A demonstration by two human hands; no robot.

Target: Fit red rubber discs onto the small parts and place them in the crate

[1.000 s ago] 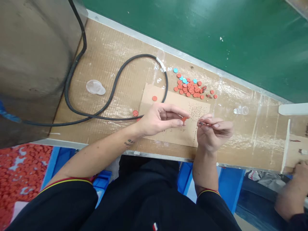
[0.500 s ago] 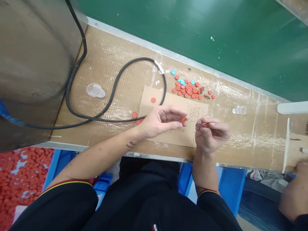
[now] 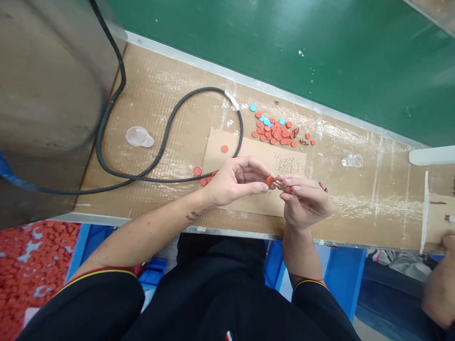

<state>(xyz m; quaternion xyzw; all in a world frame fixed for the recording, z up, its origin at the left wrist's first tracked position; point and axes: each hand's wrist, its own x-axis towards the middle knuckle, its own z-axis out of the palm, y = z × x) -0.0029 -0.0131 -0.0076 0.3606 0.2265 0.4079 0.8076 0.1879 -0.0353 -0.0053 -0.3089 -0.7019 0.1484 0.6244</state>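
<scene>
My left hand [image 3: 240, 180] pinches a red button-like disc [image 3: 269, 180] on edge between thumb and fingertips. Right beside it, my right hand [image 3: 306, 199] closes on a slim metal tool with red parts, like tweezers [image 3: 284, 188], its tip at the disc. Whether the tip touches the disc I cannot tell. The tool's red-marked rear end shows behind the fingers. Beneath both hands lies a flat cardboard sheet [image 3: 245, 203] scattered with tiny dark specks [image 3: 288, 162]. One loose red disc [image 3: 224, 148] rests on this sheet. Several more red discs [image 3: 197, 171] lie partly behind my left hand.
Beyond the sheet is a pile of red discs [image 3: 277, 132] with a few blue ones [image 3: 266, 121]. A black cable [image 3: 170, 124] loops over the bench. Clear plastic pieces [image 3: 139, 137] lie left and right. A red-filled bin [image 3: 39, 270] stands lower left; another person's arm [image 3: 441, 289] is at right.
My right hand has moved left with the tweezers, bringing their tip to the red disc. My left hand keeps its pinch nearly in place. The view has shifted slightly.
</scene>
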